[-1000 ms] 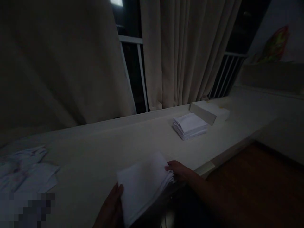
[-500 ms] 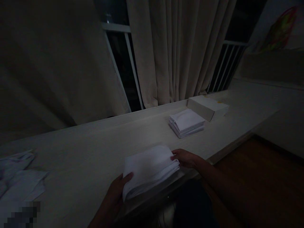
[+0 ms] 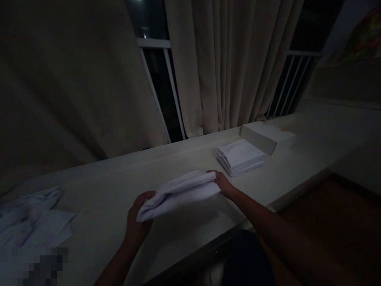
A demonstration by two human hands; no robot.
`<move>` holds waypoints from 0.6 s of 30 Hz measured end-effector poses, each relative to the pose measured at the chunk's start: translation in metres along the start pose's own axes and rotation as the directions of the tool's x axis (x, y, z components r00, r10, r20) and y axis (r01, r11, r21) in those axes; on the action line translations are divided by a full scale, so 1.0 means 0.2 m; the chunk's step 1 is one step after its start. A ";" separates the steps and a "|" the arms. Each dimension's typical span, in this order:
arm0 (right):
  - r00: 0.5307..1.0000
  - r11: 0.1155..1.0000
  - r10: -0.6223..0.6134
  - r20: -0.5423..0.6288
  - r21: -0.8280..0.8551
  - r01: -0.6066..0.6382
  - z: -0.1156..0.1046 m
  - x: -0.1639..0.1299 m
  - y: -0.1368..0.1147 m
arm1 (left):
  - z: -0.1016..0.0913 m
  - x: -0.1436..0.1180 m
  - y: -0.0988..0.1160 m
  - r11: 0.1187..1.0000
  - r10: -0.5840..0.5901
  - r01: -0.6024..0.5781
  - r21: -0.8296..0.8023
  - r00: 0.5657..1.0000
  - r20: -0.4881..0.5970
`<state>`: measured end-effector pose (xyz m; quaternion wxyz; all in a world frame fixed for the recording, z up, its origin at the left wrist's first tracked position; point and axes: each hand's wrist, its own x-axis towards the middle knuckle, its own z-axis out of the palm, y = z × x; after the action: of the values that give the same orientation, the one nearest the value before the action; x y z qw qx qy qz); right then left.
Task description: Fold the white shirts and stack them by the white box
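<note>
A folded white cloth (image 3: 181, 192) is held between my two hands above the pale ledge, its layered folded edge turned toward me. My left hand (image 3: 139, 216) grips its left end, with the fingers partly behind the fabric. At the opposite end my right hand (image 3: 222, 183) pinches the cloth near its upper corner. Just beyond my right hand, a neat stack of folded white cloths (image 3: 241, 157) rests on the ledge. Loose, crumpled white cloths (image 3: 35, 218) lie far to the left.
A white box (image 3: 269, 137) stands behind the stack. The pale ledge (image 3: 101, 198) runs along beige curtains (image 3: 226, 71) and a dark barred window. Its front edge drops to a dark brown floor (image 3: 336, 214) at right. The light is dim.
My hands have lifted the folded cloth and moved it slightly away from me. It has tilted, so its folded edge shows rather than its flat top. The view has shifted slightly.
</note>
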<state>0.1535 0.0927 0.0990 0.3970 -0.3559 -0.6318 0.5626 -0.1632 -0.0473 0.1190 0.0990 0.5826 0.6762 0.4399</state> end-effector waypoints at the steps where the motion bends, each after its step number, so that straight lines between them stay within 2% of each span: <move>1: 0.996 0.995 -0.068 -0.061 -0.084 0.063 0.03 0.00 0.03 | 0.00 -0.03 -0.05 0.994 0.100 -0.099 0.037 0.995 -0.019; 2: 0.985 0.980 -0.135 -0.112 -0.165 0.116 0.06 0.00 0.08 | 0.01 -0.07 -0.11 0.984 0.167 -0.165 0.070 0.986 -0.025; 4: 0.967 0.944 -0.211 -0.144 -0.286 0.164 0.12 -0.05 0.20 | 0.03 -0.18 -0.24 0.970 0.206 -0.207 0.129 0.978 0.024; 7: 0.973 0.907 -0.200 -0.113 -0.397 0.140 0.15 -0.16 0.38 | 0.04 -0.36 -0.43 0.956 0.163 -0.202 0.213 0.969 0.186; 9: 0.976 0.872 -0.191 -0.104 -0.474 0.120 0.15 -0.23 0.43 | 0.02 -0.44 -0.49 0.937 0.169 -0.230 0.263 0.958 0.232; 11: 0.969 0.825 -0.221 -0.112 -0.551 0.125 0.14 -0.29 0.40 | -0.01 -0.46 -0.48 0.918 0.205 -0.266 0.293 0.953 0.224; 13: 0.952 0.754 -0.293 -0.088 -0.633 0.174 0.18 -0.33 0.33 | -0.01 -0.44 -0.41 0.897 0.239 -0.306 0.320 0.943 0.231; 15: 0.941 0.655 -0.338 -0.004 -0.719 0.232 0.27 -0.39 0.24 | 0.01 -0.41 -0.32 0.854 0.273 -0.376 0.360 0.912 0.307; 18: 0.958 0.499 -0.261 0.120 -0.833 0.241 0.43 -0.50 0.18 | 0.08 -0.40 -0.24 0.761 0.287 -0.489 0.425 0.843 0.456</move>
<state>0.1193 -0.0301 0.0489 0.2613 -0.4128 -0.8638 0.1230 -0.1622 -0.1059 0.0441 -0.0359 0.7871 0.6012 0.1329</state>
